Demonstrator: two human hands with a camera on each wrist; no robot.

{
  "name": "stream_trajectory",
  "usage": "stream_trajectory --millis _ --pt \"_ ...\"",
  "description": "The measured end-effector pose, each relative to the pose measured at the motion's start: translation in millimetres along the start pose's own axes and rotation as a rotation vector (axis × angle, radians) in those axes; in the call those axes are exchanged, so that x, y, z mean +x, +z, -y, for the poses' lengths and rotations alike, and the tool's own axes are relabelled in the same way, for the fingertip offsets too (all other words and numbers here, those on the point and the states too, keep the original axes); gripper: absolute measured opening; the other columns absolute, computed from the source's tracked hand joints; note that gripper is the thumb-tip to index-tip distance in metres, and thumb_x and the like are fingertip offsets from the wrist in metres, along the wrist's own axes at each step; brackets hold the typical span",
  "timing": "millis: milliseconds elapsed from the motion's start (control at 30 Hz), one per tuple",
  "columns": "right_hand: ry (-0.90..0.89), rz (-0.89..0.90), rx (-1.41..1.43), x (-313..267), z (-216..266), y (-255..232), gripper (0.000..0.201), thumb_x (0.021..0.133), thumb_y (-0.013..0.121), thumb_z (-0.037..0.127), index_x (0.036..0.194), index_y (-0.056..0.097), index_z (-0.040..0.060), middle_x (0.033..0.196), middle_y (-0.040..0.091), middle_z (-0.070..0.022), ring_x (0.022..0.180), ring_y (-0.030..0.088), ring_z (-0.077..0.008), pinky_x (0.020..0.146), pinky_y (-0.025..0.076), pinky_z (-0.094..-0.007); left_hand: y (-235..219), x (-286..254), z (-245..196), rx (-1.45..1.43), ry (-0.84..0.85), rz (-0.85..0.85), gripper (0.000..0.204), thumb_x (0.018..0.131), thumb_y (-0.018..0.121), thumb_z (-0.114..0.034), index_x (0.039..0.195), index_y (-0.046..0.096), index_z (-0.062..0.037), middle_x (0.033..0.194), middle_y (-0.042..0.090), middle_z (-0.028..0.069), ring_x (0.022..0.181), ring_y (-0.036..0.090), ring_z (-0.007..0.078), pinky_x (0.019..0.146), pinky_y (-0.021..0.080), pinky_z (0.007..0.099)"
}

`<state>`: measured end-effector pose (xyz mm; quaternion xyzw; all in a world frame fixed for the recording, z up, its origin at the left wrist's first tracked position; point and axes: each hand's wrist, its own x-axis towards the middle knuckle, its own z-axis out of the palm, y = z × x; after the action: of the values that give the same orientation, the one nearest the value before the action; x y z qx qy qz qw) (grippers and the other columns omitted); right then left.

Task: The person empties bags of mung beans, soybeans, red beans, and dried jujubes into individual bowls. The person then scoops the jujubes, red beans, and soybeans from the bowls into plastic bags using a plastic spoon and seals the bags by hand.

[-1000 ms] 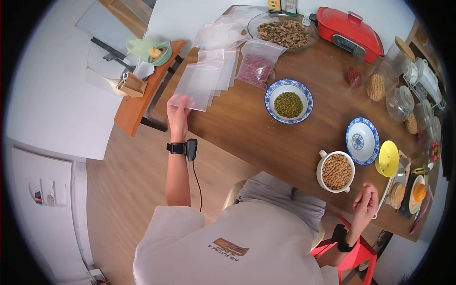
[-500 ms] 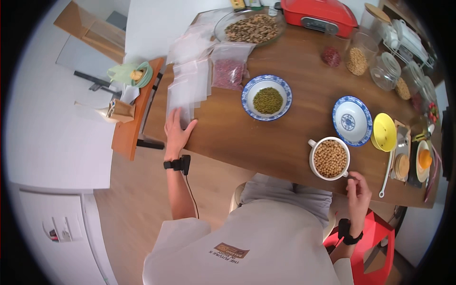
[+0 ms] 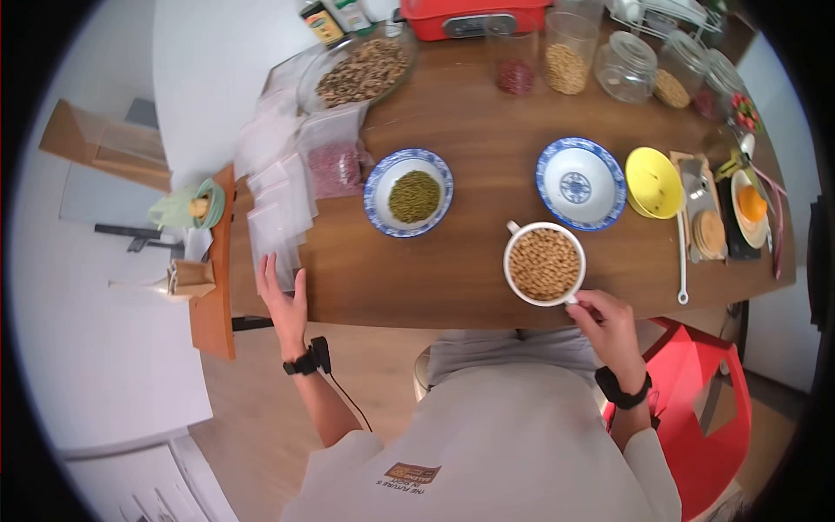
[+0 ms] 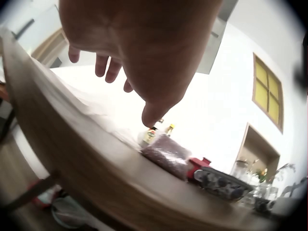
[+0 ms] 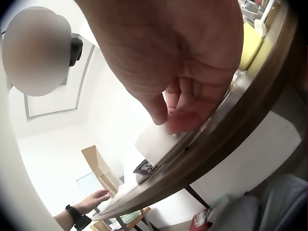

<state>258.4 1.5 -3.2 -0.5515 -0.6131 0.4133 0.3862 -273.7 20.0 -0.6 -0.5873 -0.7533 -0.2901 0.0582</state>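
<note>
- Head view: the white two-handled bowl [image 3: 541,303] of pale, soybean-like dried beans [image 3: 544,261] sits near the table edge in front of me, just ahead and to the left of my right hand [image 3: 609,324].
- Its line of handles runs slantwise, from the far-left handle [image 3: 512,227] to the near-right one, which my right thumb and fingertips pinch.
- My right hand is plainly the nearer. My left hand [image 3: 285,303] is well apart, far to the bowl's left, its fingers spread and pointing away from me at the near end of the plastic zip bags [image 3: 277,222]; whether they touch, I cannot tell from here.
- Left of the white bowl and a little beyond it stands the blue-and-white bowl of mung beans [image 3: 371,193]; just beyond it, slightly right, is the plain-filled-with-nothing-visible patterned bowl [image 3: 574,211].
- Left wrist view: my left thumb and fingers hang apart, gripping nothing; the bag of red beans [image 4: 166,155] lies past my thumb. I cannot make out the white bowl.
- Right wrist view: my wrist is higher than the white bowl, fingers reaching down, thumb and forefinger drawn together at its side; they hide most of the handle.
</note>
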Motion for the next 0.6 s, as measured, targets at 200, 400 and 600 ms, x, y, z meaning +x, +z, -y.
stream_trajectory --millis 200,400,600 --pt "-0.068 0.064 0.003 16 9 31 0.014 0.092 0.077 0.008 0.101 0.072 -0.0020 0.082 0.069 -0.0110 0.063 0.064 -0.0197 0.058 0.051 -0.0321 23 -21 -81 -0.306 0.107 0.055 0.043 0.097 0.069 -0.005 0.138 0.059 -0.0030 0.143 0.056 0.0171 0.132 0.054 0.0335 0.113 0.041 0.0424" --pt "-0.150 0.027 -0.028 42 17 47 0.014 0.093 0.075 0.010 0.100 0.072 -0.0025 0.082 0.069 -0.0145 0.063 0.064 -0.0271 0.060 0.051 -0.0368 49 -32 -134 -0.787 -0.142 0.326 0.045 0.102 0.060 -0.003 0.147 0.053 -0.0015 0.147 0.055 0.0117 0.129 0.057 0.0206 0.105 0.048 0.0330" --pt "-0.101 0.072 0.039 66 24 61 0.016 0.096 0.071 0.013 0.095 0.071 -0.0034 0.073 0.067 -0.0150 0.060 0.065 -0.0278 0.057 0.050 -0.0379 64 -22 -144 -0.868 -0.095 0.382 0.059 0.103 0.060 -0.004 0.158 0.037 -0.0001 0.147 0.053 0.0107 0.130 0.057 0.0186 0.103 0.049 0.0317"
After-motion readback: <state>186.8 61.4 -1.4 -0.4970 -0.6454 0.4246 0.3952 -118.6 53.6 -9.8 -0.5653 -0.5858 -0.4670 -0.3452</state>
